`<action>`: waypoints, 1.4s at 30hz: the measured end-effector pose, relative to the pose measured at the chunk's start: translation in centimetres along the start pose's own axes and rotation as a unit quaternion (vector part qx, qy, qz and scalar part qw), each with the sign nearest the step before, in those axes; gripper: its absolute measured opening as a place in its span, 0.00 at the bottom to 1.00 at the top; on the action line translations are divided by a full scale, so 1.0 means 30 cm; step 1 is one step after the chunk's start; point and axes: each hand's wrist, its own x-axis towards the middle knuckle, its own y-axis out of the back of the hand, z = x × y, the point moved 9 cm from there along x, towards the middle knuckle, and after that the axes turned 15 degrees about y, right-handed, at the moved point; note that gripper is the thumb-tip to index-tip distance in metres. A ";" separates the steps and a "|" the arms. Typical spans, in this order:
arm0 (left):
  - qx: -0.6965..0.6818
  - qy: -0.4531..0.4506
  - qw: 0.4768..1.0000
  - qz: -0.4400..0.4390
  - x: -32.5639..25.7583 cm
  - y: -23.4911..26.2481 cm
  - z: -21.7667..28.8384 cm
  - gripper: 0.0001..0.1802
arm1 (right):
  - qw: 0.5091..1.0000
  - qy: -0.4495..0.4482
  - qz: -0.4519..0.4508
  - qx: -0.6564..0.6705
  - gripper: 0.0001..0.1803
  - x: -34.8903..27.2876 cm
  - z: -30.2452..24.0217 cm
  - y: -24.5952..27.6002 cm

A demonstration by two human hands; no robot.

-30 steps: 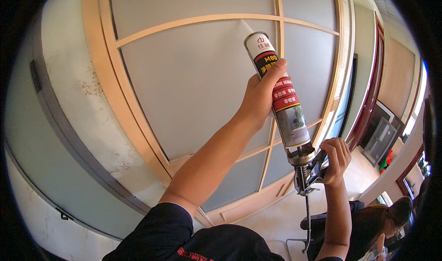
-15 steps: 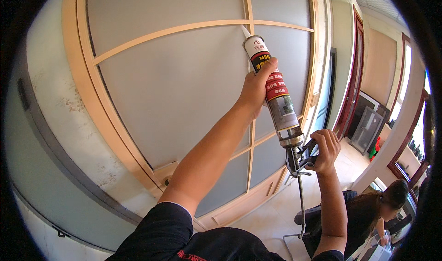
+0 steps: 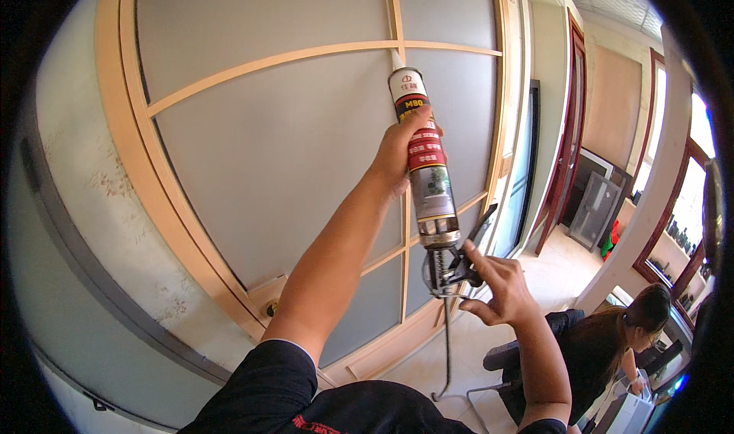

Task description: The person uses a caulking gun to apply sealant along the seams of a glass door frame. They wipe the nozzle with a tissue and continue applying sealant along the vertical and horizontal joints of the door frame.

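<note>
My left hand (image 3: 399, 149) is wrapped around the sealant tube (image 3: 432, 193), a white, black and red cartridge lying in a metal caulking gun (image 3: 441, 239). The tube points up and away. Its pale nozzle (image 3: 397, 58) reaches the crossing of the wooden bars (image 3: 306, 52) on a frosted panel door (image 3: 290, 166); exact contact is hard to tell. My right hand (image 3: 501, 287) is at the gun's rear, one finger against the black trigger handle (image 3: 482, 224) and the thumb near the release lever. Its grip looks loose. The bent pull rod (image 3: 446, 350) hangs below.
At the lower right a person in dark clothes (image 3: 596, 350) sits by a dark chair (image 3: 505, 356). Stained wall (image 3: 138, 227) and a grey door frame (image 3: 115, 281) stand to the left. A dark red door (image 3: 566, 136) and leaning grey panels (image 3: 596, 212) are farther right.
The gun and both hands have shifted left, and the nozzle sits slightly lower. My right fingers have loosened from the trigger, which now stands out from the gun. The rod hangs more upright.
</note>
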 end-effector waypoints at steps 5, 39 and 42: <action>0.014 0.013 0.999 -0.048 0.010 -0.022 -0.003 0.27 | 0.997 0.003 0.014 -0.072 0.46 0.020 -0.039 -0.009; 0.094 -0.085 0.976 0.177 0.296 -0.255 -0.180 0.26 | 0.992 0.079 0.097 -0.021 0.41 -0.260 0.725 0.248; 0.099 -0.097 0.970 0.199 0.302 -0.240 -0.167 0.26 | 0.990 0.097 0.101 -0.002 0.43 -0.248 0.764 0.230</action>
